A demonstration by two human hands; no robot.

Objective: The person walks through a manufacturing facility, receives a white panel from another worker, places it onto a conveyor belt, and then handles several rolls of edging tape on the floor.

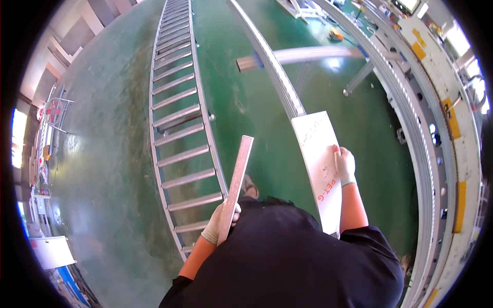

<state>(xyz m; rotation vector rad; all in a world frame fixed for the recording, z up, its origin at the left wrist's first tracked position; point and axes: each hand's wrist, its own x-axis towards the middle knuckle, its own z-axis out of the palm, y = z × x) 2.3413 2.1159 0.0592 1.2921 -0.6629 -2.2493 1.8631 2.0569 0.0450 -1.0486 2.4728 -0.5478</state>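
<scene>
A narrow, flat pinkish-brown strip (238, 177) stands tilted in my gloved left hand (224, 219), whose fingers close around its lower part. Over on the right, my gloved right hand (346, 165) grips the right edge of a long white board (314, 154) that bears handwriting and red print. The far end of the board overlaps the near end of a long, shiny metal profile (267, 56); whether the two touch cannot be told. My body hides the lower ends of both pieces.
A long ladder-like metal frame (182, 134) runs along the green floor at left. A crossbar on a support (308, 54) lies under the profile. Long rails and a pale machine bed (454, 149) line the right side. A white box-like thing (53, 252) stands far left.
</scene>
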